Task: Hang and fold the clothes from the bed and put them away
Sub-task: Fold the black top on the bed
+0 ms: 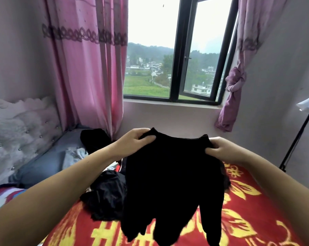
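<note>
A black garment (171,180) hangs in the air over the bed (256,210), which has a red cover with yellow flowers. My left hand (135,141) pinches the garment's top left corner and my right hand (221,150) pinches its top right corner, stretching the top edge between them. The lower part dangles in two limp lengths near the frame's bottom. Under and left of it a heap of dark clothes (105,196) lies on the cover. Another black garment (93,139) lies farther back by the curtain.
A tufted grey headboard (17,132) and a grey pillow (41,166) are at the left. Pink curtains (89,68) flank an open window (176,50) straight ahead. A black stand (295,142) with a white shade rises at the right wall.
</note>
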